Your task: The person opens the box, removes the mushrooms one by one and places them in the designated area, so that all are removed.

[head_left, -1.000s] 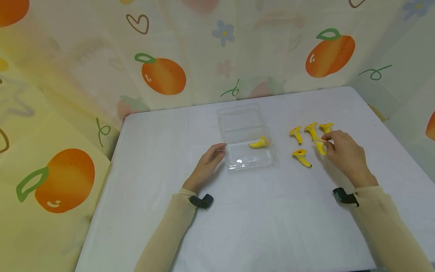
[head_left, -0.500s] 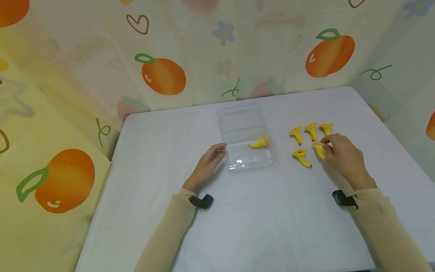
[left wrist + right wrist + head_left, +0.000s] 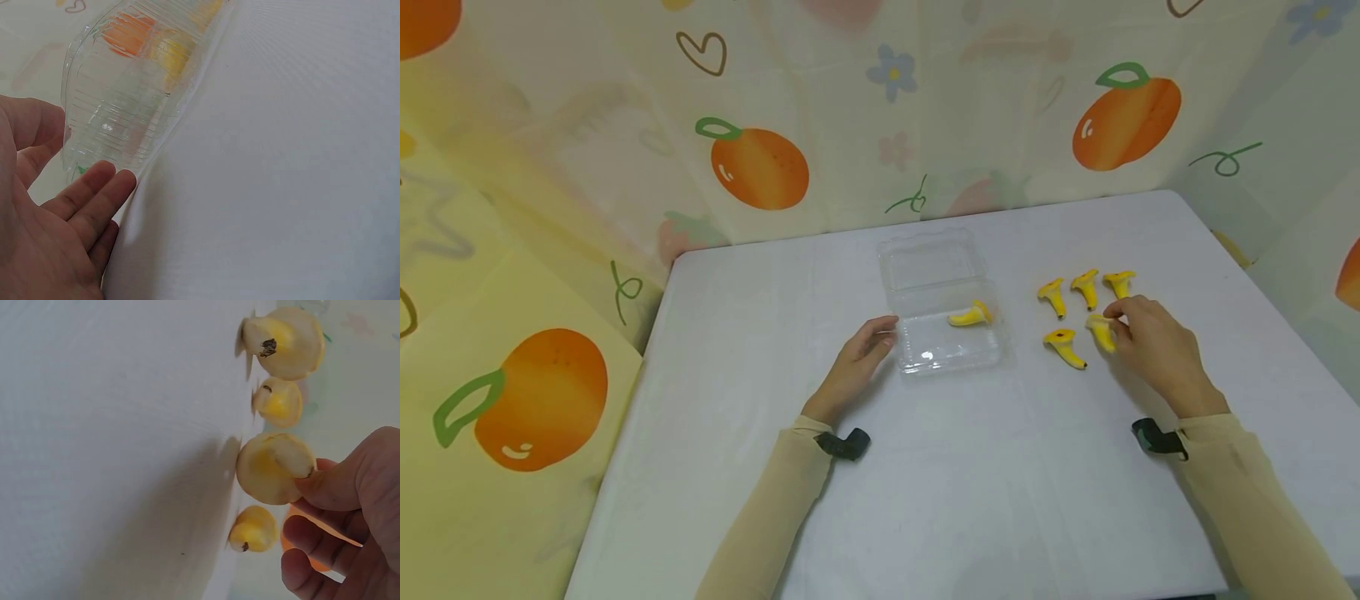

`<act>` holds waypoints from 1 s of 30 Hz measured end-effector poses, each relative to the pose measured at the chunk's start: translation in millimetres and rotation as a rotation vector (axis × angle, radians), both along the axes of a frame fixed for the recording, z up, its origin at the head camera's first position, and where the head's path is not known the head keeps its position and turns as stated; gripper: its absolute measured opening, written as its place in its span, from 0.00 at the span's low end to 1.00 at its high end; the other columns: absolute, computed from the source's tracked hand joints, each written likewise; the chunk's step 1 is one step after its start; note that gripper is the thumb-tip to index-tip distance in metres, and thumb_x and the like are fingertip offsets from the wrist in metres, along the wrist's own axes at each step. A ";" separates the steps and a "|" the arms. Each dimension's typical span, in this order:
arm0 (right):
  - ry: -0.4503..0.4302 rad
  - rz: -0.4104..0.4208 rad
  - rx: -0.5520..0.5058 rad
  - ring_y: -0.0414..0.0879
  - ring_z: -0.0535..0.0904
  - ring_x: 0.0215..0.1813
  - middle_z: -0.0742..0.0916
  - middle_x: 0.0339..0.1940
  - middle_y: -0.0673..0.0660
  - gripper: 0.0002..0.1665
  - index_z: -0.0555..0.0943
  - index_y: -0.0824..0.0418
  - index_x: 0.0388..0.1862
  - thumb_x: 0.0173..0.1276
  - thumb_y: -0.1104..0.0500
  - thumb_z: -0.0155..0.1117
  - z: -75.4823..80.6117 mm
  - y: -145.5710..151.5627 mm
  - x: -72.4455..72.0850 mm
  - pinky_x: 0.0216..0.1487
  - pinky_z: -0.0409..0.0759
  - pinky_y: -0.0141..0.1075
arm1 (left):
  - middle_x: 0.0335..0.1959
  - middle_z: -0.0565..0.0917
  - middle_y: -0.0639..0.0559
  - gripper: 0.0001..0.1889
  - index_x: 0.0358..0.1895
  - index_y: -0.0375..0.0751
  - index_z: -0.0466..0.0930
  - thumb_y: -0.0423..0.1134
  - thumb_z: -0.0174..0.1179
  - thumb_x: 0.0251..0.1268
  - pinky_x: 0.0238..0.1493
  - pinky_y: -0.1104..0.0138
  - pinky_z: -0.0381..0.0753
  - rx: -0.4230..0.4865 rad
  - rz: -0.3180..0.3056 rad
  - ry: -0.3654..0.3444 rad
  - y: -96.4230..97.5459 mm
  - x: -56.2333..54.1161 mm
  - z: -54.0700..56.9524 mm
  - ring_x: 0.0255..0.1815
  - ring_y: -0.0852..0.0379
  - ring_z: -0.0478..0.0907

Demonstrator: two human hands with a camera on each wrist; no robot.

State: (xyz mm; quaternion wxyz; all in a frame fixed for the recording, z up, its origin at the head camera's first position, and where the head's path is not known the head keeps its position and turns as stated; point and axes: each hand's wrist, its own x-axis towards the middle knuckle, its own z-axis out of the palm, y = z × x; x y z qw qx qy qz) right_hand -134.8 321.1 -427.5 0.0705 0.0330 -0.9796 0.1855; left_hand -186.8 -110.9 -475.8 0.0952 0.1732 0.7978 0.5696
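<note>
At the left edge of an open clear plastic clamshell box (image 3: pixel 951 354), my left hand (image 3: pixel 852 360) rests its fingertips right at the rim, fingers loosely extended. One yellow trumpet-shaped mushroom (image 3: pixel 972 314) lies on its side inside the box. To the right, my right hand (image 3: pixel 1161 357) pinches another yellow mushroom (image 3: pixel 1101 333) between thumb and forefinger. The right wrist view shows this held mushroom (image 3: pixel 265 469) with its round pale cap close to the white surface and its stem by the thumb. The other fingers of that hand curl loosely underneath.
Three mushrooms stand in a row behind the right hand, the left one (image 3: pixel 1052 297) nearest the box. Another mushroom (image 3: pixel 1064 347) lies just left of the held one. A white cloth covers the table (image 3: pixel 970 483). Behind it hangs a fruit-print curtain (image 3: pixel 835 100).
My right hand has shifted slightly toward me and left with the pinched mushroom, which is now lower and apart from the back row. The left hand and box have stayed put.
</note>
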 end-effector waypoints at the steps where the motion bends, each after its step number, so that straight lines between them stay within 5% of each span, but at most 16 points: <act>1: -0.005 0.004 0.004 0.58 0.77 0.44 0.83 0.48 0.65 0.11 0.79 0.65 0.51 0.72 0.67 0.59 0.7 -0.3 -0.1 0.31 0.79 0.53 | 0.70 0.75 0.46 0.21 0.71 0.46 0.69 0.40 0.50 0.80 0.77 0.50 0.67 0.001 -0.001 0.000 0.0 -0.1 0.0 0.70 0.46 0.74; 30: -0.179 0.045 0.053 0.57 0.78 0.46 0.83 0.49 0.64 0.13 0.78 0.62 0.54 0.71 0.63 0.57 15.2 -2.1 4.0 0.32 0.79 0.50 | 0.71 0.75 0.47 0.21 0.72 0.47 0.69 0.40 0.50 0.80 0.77 0.50 0.66 0.002 -0.006 -0.013 -0.8 0.4 -0.2 0.71 0.47 0.73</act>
